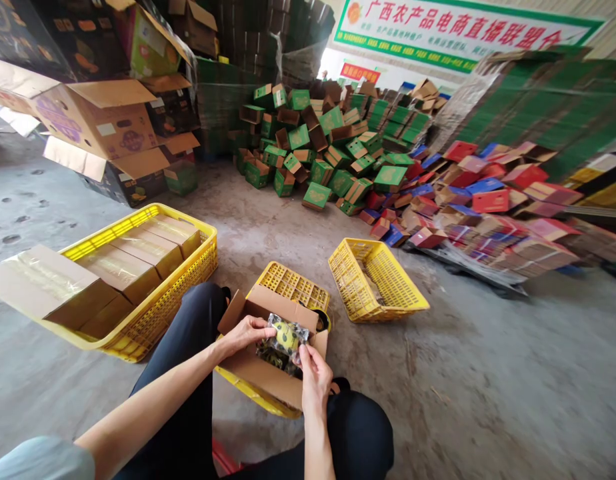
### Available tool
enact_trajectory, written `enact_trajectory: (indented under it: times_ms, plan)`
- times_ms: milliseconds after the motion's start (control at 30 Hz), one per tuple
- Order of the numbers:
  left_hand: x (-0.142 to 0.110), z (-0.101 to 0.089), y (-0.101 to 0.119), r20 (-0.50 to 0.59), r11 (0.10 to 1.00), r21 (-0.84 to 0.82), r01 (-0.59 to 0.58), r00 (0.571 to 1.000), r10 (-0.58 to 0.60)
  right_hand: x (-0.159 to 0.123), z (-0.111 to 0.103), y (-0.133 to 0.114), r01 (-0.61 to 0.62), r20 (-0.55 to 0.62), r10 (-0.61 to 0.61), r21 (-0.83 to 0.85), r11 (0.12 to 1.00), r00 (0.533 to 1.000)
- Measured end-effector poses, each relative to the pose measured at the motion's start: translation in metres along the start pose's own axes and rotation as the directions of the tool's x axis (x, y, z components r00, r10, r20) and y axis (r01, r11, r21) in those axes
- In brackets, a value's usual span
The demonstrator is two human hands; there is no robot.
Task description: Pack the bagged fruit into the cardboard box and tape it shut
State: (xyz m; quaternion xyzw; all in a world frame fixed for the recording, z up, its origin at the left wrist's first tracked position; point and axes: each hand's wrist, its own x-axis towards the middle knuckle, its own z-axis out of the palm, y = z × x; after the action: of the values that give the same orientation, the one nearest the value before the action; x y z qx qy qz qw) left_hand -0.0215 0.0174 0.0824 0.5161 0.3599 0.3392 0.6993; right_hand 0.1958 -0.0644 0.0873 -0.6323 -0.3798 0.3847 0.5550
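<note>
Between my hands is a small clear plastic packet (287, 335) with a yellow-green patch and dark spots. My left hand (245, 335) pinches its left end, and my right hand (314, 375) pinches its right end. The packet is held just above an open cardboard box (258, 373), whose flaps are spread. More dark, shiny packets (275, 359) lie inside the box, partly hidden by the held one. Under the box is an upturned yellow plastic crate (288, 283), between my knees.
To the left, a long yellow crate (208, 257) holds several taped cardboard boxes (118, 267). A smaller yellow basket (403, 293) sits on the floor to the right. Behind are heaps of green cartons (318, 195), red and blue cartons (491, 200), and stacked large boxes (95, 120).
</note>
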Motion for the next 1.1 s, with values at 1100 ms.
enact_trajectory:
  times_ms: [1100]
  plan:
    - [0.017, -0.017, -0.011, -0.333, 0.992, -0.021, -0.123, 0.936, 0.109, -0.016, 0.072, 0.01, 0.646, 0.537, -0.463, -0.218, 0.732, 0.706]
